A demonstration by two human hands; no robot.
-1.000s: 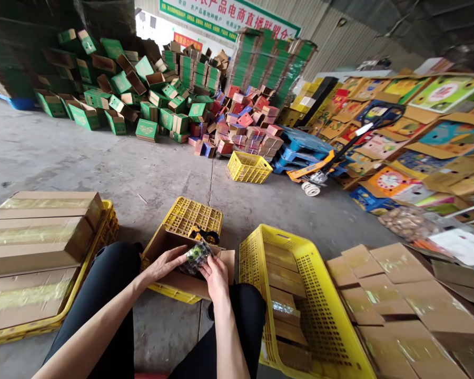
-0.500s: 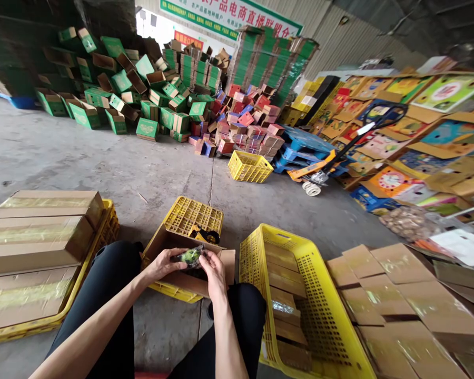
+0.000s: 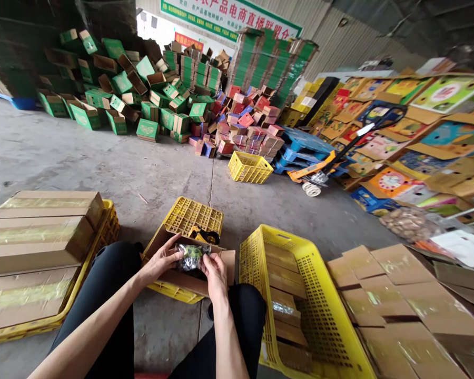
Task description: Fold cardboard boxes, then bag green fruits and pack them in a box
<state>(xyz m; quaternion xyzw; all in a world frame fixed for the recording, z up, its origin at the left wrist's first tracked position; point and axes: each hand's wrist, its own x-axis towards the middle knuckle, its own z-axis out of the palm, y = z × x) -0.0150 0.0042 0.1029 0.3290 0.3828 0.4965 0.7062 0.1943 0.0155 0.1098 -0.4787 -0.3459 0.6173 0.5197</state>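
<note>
Between my two hands is a clear plastic packet [image 3: 191, 257] with something green inside, whose kind I cannot make out. My left hand [image 3: 164, 259] grips its left end, the index finger raised. Thumb and fingers of my right hand [image 3: 215, 271] pinch the right end. Under the packet stands an open cardboard box [image 3: 227, 263], its contents mostly hidden by my hands. The box rests on an upturned yellow crate [image 3: 195, 213]. A tape dispenser [image 3: 204, 235] lies on the crate, just behind the box.
Taped cartons [image 3: 39, 234] fill a yellow crate on the left. Right of my knee, a deep yellow crate [image 3: 319, 295] holds several cartons, with more cartons [image 3: 403, 295] beyond. Farther off are a small yellow crate [image 3: 250, 167], a pallet jack [image 3: 319, 171] and heaped green boxes [image 3: 146, 129].
The packet has turned, showing more of its shiny plastic and less green. My left index finger has lifted away from it. Both hands stay over the box.
</note>
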